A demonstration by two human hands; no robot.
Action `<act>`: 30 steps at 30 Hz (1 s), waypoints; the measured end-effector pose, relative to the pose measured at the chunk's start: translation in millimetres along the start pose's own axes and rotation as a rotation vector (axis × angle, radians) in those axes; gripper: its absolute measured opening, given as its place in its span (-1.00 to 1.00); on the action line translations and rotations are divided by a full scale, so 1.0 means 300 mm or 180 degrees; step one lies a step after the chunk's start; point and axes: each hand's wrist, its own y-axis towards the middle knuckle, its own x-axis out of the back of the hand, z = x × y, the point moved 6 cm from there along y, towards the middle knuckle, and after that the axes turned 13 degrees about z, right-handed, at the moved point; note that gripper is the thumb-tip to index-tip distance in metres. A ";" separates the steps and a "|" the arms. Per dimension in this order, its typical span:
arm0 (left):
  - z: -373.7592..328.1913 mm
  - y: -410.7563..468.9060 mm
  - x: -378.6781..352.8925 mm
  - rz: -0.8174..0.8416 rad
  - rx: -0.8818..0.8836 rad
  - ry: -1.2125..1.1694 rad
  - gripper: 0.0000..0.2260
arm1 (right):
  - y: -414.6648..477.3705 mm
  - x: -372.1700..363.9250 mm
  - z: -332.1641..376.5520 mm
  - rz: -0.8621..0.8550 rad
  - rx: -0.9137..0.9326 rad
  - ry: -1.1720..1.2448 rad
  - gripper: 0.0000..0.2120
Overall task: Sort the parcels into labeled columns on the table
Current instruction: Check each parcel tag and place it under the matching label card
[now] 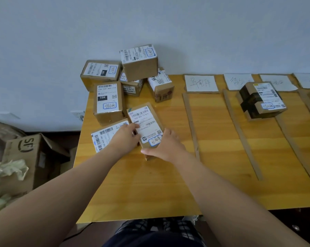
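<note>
Hands both on one small cardboard parcel (pixel 146 126) at the left end of the yellow table (pixel 213 157). Left hand (pixel 125 138) grips its left edge, fingers over the shipping label; right hand (pixel 164 146) wraps the near right corner, thumb underneath the near end. Two-sided hold looks meant to lift it clear of the flat parcel (pixel 104 138) touching it on the left, with the handwritten tag kept face up for reading. Unsorted pile (pixel 125 81) sits behind, against the wall, one box stacked on others. Cardboard strips (pixel 190 122) mark the columns, a paper column label (pixel 200 83) heading each. Black-taped parcel (pixel 262 101) already lies in the second column; first column is bare. Sorting looks barely begun.
</note>
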 end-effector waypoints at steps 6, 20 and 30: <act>-0.002 -0.006 0.021 0.0095 -0.0020 -0.0448 -0.65 | 0.027 -0.002 -0.008 -0.0167 -0.0058 0.0426 -0.05; -0.348 -0.078 0.145 0.0520 -0.0940 -0.2364 -0.35 | -0.247 0.401 0.018 -0.1985 0.1231 0.1465 0.04; -0.564 -0.119 0.341 0.0273 -0.1786 -0.2691 -0.49 | -0.419 0.605 0.123 -0.2199 0.1841 0.1227 -0.02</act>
